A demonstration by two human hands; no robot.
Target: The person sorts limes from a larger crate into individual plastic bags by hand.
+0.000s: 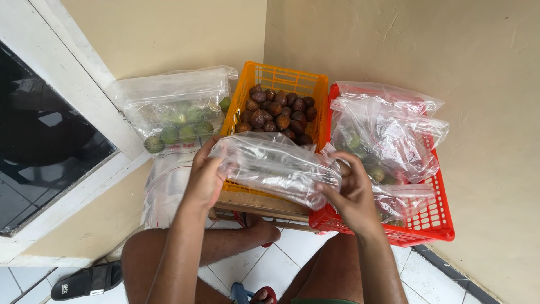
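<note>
Beige walls meet in a corner, white tile floor (292, 242) below, and a dark window (39, 141) sits off to the left. Both hands are up on a clear bag (275, 166), stretched flat between them, right in front of the orange crate (281, 79). Left hand (205, 174) pinches the bag's left edge, fingers curled over the plastic. Right hand (351, 194) grips the right end, thumb on top. Behind the bag, that orange crate is loaded with brown scaly fruit (275, 110). Just beside it on the right, a red crate (427, 219) holds more clear bags (388, 129) with green fruit inside. Over on the left, another bag of green fruit (180, 110) leans on the wall. Down low, a black sandal (84, 280) lies on the tiles.
</note>
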